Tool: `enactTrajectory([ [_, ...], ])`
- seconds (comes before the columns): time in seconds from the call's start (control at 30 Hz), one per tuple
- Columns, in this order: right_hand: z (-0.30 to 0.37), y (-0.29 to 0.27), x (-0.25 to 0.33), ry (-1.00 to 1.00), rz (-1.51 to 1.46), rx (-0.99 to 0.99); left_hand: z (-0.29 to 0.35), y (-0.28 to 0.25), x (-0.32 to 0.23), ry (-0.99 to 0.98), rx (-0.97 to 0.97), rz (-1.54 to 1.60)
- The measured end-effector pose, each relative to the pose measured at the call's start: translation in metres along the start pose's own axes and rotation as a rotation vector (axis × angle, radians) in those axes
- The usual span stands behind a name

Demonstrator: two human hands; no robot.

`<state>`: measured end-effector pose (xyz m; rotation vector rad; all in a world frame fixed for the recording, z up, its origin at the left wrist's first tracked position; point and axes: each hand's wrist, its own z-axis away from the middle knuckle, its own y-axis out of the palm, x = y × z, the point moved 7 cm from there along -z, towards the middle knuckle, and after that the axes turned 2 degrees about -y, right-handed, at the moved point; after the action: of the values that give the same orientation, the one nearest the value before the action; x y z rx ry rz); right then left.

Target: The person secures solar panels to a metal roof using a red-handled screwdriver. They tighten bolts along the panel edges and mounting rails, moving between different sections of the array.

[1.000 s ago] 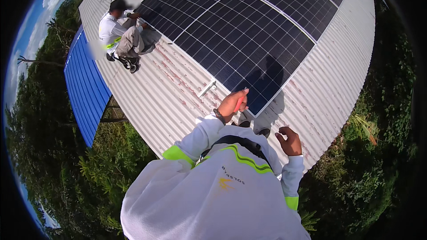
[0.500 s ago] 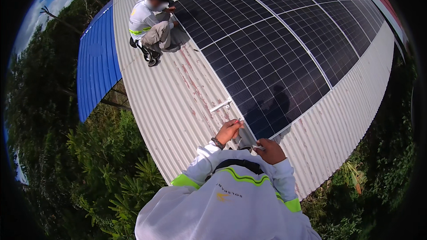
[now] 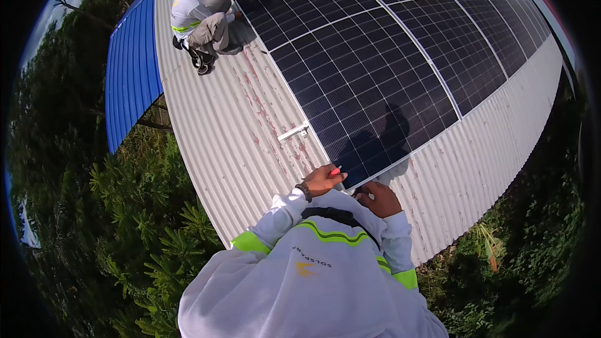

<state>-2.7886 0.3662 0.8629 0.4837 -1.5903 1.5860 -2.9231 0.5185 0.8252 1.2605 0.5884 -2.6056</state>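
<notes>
My left hand [image 3: 322, 181] is closed on a small red object [image 3: 335, 171] whose tip sticks out past the fingers; its kind is unclear. This hand is at the near left corner of a dark solar panel [image 3: 366, 94] with a silver frame. At the panel's near edge, just right of that corner, is my right hand [image 3: 380, 200]. Its fingers are curled together, and what they grip, if anything, is hidden. A short metal mounting rail [image 3: 293, 132] with a clamp juts out from the panel's left edge, beyond my left hand.
A co-worker [image 3: 199, 12] squats by the array's far left edge. Corrugated light metal roofing [image 3: 219, 131] runs beneath the panels, with the roof edge to the left and right. A lower blue roof [image 3: 133, 69] and trees [image 3: 141, 231] lie beyond the left edge.
My left hand has turned, so the red object shows more plainly at the panel corner. My right hand has shifted slightly along the near edge. The co-worker is bent lower. The whole view has shifted.
</notes>
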Motion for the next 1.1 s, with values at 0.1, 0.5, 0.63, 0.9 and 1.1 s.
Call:
enactTrajectory([
  [0.1, 0.012, -0.024, -0.034, 0.056, 0.022, 0.037, -0.008, 0.03, -0.031, 0.037, 0.012, 0.009],
  [0.5, 0.013, -0.071, -0.131, 0.047, 0.13, 0.113, -0.006, 0.072, -0.056, -0.037, -0.133, 0.033],
  [0.63, -0.003, -0.077, -0.125, -0.031, 0.142, 0.062, 0.002, 0.072, -0.061, -0.049, -0.145, 0.036],
  [0.9, -0.019, -0.046, -0.09, -0.066, 0.141, 0.157, 0.013, 0.055, -0.056, -0.011, -0.16, 0.098],
  [1.1, -0.026, 0.009, -0.048, -0.026, 0.105, 0.255, 0.029, 0.002, -0.017, -0.016, -0.194, 0.053],
])
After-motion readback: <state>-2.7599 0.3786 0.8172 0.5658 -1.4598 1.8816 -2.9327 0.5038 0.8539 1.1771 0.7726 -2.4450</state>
